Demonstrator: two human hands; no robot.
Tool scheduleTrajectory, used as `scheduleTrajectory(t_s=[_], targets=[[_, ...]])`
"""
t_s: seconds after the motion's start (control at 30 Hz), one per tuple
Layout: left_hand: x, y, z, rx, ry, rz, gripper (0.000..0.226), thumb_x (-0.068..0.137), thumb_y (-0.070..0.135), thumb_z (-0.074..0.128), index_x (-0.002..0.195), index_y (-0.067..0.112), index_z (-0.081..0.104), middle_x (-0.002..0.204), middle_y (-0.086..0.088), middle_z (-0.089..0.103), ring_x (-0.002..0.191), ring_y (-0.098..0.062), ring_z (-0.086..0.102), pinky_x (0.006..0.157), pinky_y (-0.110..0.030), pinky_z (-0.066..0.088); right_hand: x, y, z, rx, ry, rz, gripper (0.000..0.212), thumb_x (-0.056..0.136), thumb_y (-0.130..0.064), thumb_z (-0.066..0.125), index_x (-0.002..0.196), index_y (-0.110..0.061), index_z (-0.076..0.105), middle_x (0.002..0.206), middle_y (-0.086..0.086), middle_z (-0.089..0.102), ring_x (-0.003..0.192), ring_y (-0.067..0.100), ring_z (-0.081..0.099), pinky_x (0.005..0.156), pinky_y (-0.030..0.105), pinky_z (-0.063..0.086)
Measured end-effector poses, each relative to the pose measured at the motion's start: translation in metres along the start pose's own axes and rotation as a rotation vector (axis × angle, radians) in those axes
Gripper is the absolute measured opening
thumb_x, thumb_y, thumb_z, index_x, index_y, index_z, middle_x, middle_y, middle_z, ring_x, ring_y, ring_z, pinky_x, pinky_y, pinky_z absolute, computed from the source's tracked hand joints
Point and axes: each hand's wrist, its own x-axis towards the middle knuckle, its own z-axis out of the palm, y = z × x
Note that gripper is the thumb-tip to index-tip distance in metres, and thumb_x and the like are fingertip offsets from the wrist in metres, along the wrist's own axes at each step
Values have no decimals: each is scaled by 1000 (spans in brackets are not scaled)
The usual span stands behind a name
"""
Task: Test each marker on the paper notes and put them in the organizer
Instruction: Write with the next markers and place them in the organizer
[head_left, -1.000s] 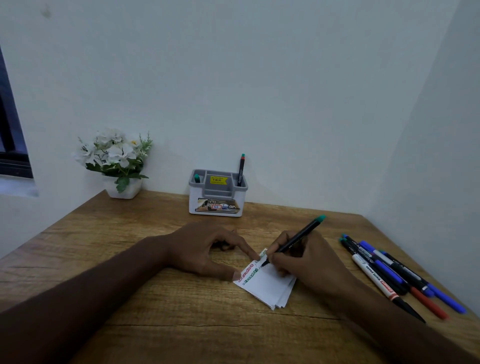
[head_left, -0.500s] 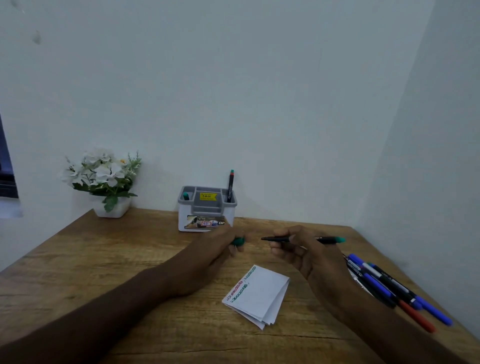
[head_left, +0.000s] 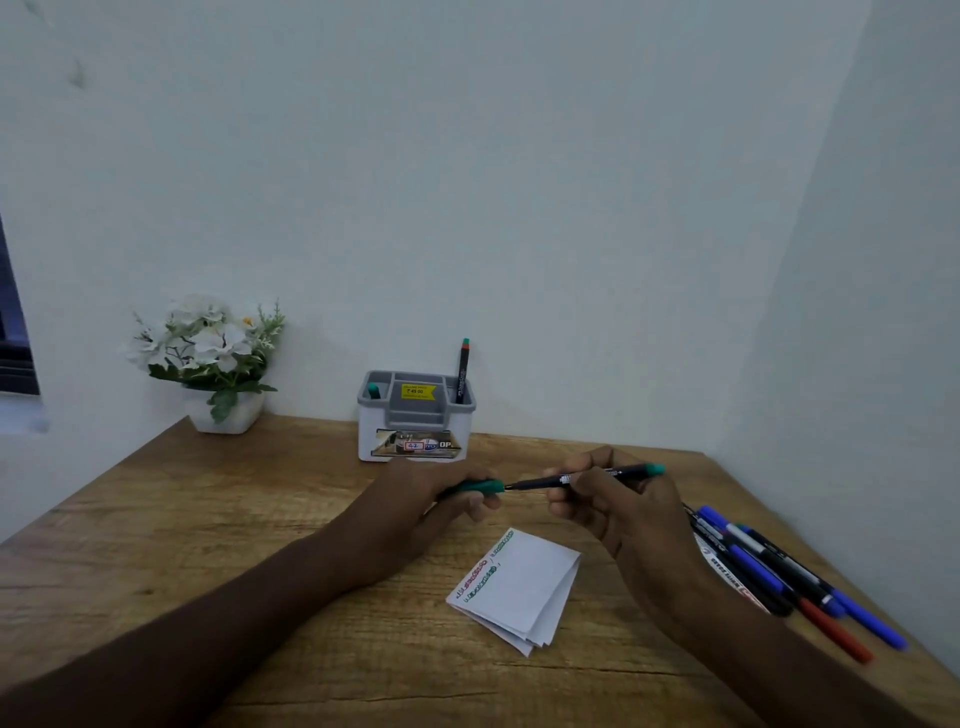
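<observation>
My right hand grips a black marker with a green end, held level above the desk with its tip pointing left. My left hand pinches the green cap, whose mouth meets the marker's tip. Below them lies the folded stack of white paper notes with red and green scribbles along its left edge. The grey and white organizer stands at the back by the wall. It holds one upright black marker on the right and a green-capped one on the left.
Several markers, blue, black and red, lie in a bunch at the desk's right edge near the side wall. A white pot of white flowers stands at the back left. The wooden desk ends at walls behind and to the right.
My right hand lifted the marker off the notes and turned it level. My left hand left the paper and brought the green cap up to the marker's tip.
</observation>
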Motion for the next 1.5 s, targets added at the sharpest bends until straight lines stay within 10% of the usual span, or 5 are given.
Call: scheduleTrajectory(t_s=[0.5, 0.7, 1.03, 1.5], targets=[[-3, -3, 1, 15, 86, -13, 30, 104, 25, 64, 133, 28, 69, 116, 22, 71, 104, 8, 63, 83, -6, 44, 6, 10, -5, 9, 0, 14, 16, 84, -16, 82, 95, -5, 84, 101, 23, 83, 83, 25, 83, 72, 26, 66], [-2, 1, 4, 26, 83, 5, 27, 102, 26, 67, 128, 28, 72, 112, 15, 75, 99, 1, 66, 81, -19, 53, 2, 15, -3, -197, -66, 0, 40, 74, -30, 90, 108, -10, 84, 102, 10, 86, 95, 25, 84, 78, 25, 66], [9, 25, 21, 109, 0, -64, 23, 102, 41, 63, 117, 27, 74, 105, 10, 73, 89, -2, 60, 76, -25, 50, -5, 13, 7, -619, -72, -246, 6, 89, -34, 83, 93, -30, 86, 84, -17, 84, 78, 0, 79, 69, 11, 57], [13, 6, -10, 5, 399, -111, 18, 89, 21, 83, 107, 21, 79, 90, 20, 74, 78, 13, 69, 74, -17, 57, -8, 3, 19, -715, -26, -349, 49, 89, -68, 60, 131, -44, 69, 100, -26, 78, 97, -7, 74, 77, 14, 58]])
